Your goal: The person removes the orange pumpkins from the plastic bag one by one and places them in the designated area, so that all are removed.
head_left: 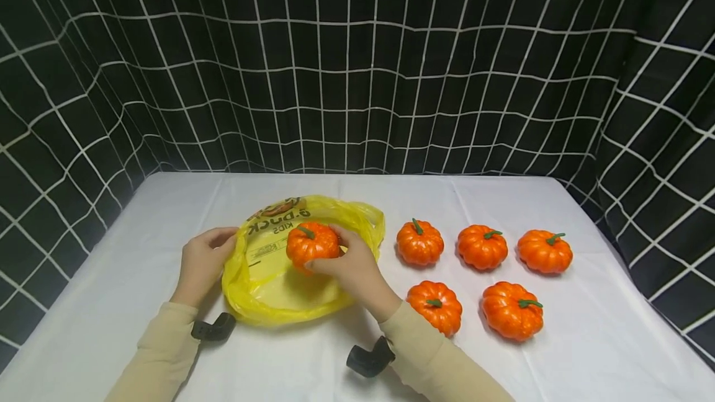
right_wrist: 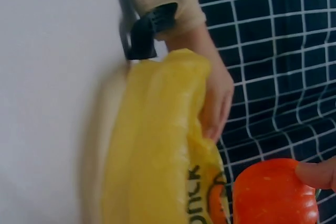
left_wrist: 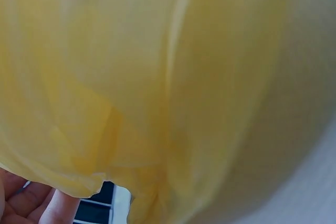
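A yellow plastic bag (head_left: 239, 287) with printed lettering stands on the table, its mouth spread wide. My left hand (head_left: 205, 262) pinches the left side of its rim. Thin yellow plastic (left_wrist: 157, 87) fills most of the left wrist view, with a few fingers (left_wrist: 59, 208) at the lower left edge. Over the bag's mouth, my right hand (head_left: 357, 268) grips a small orange pumpkin (head_left: 311, 244) with a green stem. That same pumpkin (right_wrist: 273, 195) appears at the bottom of the right wrist view, beside the bag's outer wall (right_wrist: 152, 145), a thumb (right_wrist: 317, 173) on it.
Several more orange pumpkins lie right of the bag in two rows: a back row ending with one at the far right (head_left: 544, 252), and a front row with one (head_left: 434, 315) near my right forearm. A black cloth with a white grid (head_left: 357, 92) hangs behind the white-covered table (head_left: 184, 200).
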The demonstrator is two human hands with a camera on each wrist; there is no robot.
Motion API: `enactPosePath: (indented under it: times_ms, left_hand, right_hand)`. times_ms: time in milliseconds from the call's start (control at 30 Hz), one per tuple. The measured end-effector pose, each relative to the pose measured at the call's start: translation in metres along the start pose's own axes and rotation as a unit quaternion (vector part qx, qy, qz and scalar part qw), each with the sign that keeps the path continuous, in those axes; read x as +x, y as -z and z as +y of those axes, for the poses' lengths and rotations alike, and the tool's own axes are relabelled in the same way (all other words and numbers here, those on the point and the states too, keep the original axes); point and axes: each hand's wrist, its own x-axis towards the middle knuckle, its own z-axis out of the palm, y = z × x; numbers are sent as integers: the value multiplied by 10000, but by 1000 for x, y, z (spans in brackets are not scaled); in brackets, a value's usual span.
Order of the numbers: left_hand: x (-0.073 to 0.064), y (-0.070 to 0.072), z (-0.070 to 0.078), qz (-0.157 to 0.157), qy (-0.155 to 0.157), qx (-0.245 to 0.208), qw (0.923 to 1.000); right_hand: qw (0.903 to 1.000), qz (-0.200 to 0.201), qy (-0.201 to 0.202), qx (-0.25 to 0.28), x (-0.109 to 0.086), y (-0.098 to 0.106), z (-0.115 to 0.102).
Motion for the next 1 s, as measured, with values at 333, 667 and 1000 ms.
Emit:
enactPosePath:
  times_ms: [333,667,1000]
  left_hand:
    - [3,1,2,45,-2,-27,10000]
    - [0,0,0,-19,17,12,10000]
    - [-2,2,2,-15,-4,41,10000]
  right_hand:
    - [9997,202,24,-161,-14,30,-8]
    - [9999,146,52,75,-43,66,-8]
    - [9979,565,-92,-308,-73,125,-6]
